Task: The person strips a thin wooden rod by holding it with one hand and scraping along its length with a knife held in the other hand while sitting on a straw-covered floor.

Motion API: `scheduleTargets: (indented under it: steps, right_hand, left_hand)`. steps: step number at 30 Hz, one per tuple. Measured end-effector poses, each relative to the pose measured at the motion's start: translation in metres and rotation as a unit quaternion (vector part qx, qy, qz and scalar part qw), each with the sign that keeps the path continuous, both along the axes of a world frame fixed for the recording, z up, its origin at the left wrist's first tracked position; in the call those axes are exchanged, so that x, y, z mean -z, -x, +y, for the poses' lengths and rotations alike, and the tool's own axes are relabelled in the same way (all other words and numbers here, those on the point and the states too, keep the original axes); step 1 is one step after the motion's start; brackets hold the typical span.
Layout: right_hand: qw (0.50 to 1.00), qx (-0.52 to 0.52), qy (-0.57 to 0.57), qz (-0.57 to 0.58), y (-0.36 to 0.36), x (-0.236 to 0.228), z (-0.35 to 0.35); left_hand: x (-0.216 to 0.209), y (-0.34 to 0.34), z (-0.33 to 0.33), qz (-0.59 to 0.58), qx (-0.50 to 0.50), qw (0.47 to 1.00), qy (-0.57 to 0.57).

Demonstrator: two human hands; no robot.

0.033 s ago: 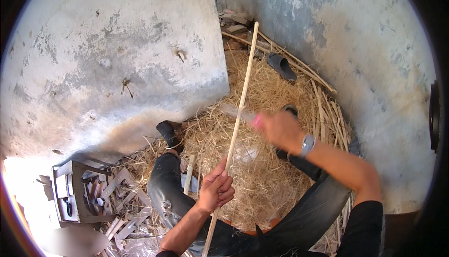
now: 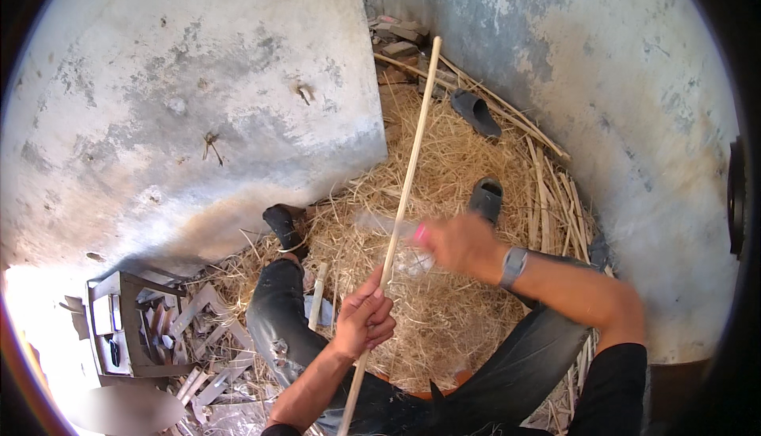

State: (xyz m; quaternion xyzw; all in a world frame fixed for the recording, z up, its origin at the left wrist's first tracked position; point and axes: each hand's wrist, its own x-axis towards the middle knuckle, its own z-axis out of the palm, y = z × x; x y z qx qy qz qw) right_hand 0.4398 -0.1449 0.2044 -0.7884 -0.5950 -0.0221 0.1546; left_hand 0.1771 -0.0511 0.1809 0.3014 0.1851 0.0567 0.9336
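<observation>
Surrounding hands [image 2: 365, 321] [image 2: 466, 247] + stick [image 2: 413, 157]: straw [image 2: 444, 325], slippers [image 2: 476, 112], strips [image 2: 547, 210] nr wall [image 2: 642, 95].

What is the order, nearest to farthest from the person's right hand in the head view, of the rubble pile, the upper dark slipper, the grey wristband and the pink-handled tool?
From the right hand:
1. Pink-handled tool, gripped in it.
2. Grey wristband, just behind, on its wrist.
3. Upper dark slipper, ahead on the straw.
4. Rubble pile, farthest ahead, toward the left.
</observation>
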Motion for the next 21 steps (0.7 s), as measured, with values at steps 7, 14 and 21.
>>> scheduleTargets:
  steps: [7,14,21]
  right_hand:
    - [0.999,0.037,-0.033,0.001,-0.040,0.004,0.015]
    - [0.943,0.240,-0.226,0.044,-0.149,-0.033,-0.026]
    - [0.889,0.151,-0.252,0.350,-0.072,-0.054,-0.023]
  left_hand:
    - [0.007,0.007,0.008,-0.035,-0.002,0.999,-0.022]
    - [0.011,0.009,0.000,-0.068,0.046,0.996,0.021]
    - [0.007,0.003,-0.002,-0.080,0.065,0.994,0.018]
